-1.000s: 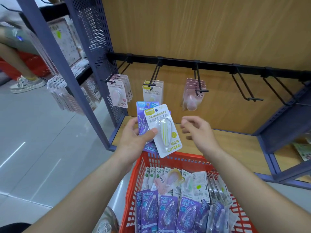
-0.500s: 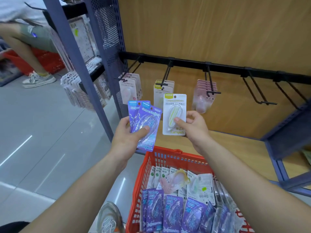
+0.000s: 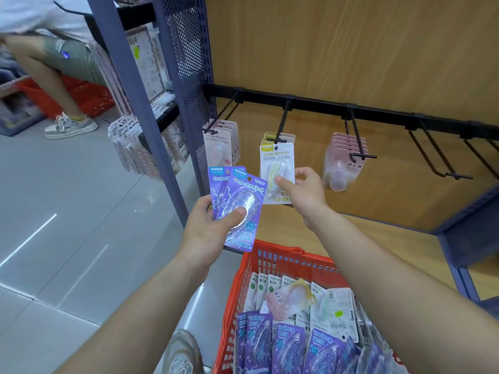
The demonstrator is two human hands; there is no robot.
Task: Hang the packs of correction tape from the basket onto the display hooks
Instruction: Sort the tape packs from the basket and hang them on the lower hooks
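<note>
Our right hand pinches a white-and-yellow correction tape pack: the thumb lies on the front of the blister and the fingers curl round its right edge. The pack is held upright in front of the yellow-topped packs hanging on the second hook of the black rail. Its punched hole sits just below the hook's tip. We cannot tell whether the hole is engaged on the hook.

Our left hand grips two purple packs, fanned and overlapping. The thumb presses across the front blister and the fingers are curled behind the cards. These packs are held above the near-left corner of the red basket, apart from the rail.

The basket stands below the hands, against the wooden shelf. It contains more purple packs at the near side, with white packs and one pink pack behind them.

White-and-pink packs hang on the first hook, and a pink stack hangs on the third hook. Two further hooks project to the right.
</note>
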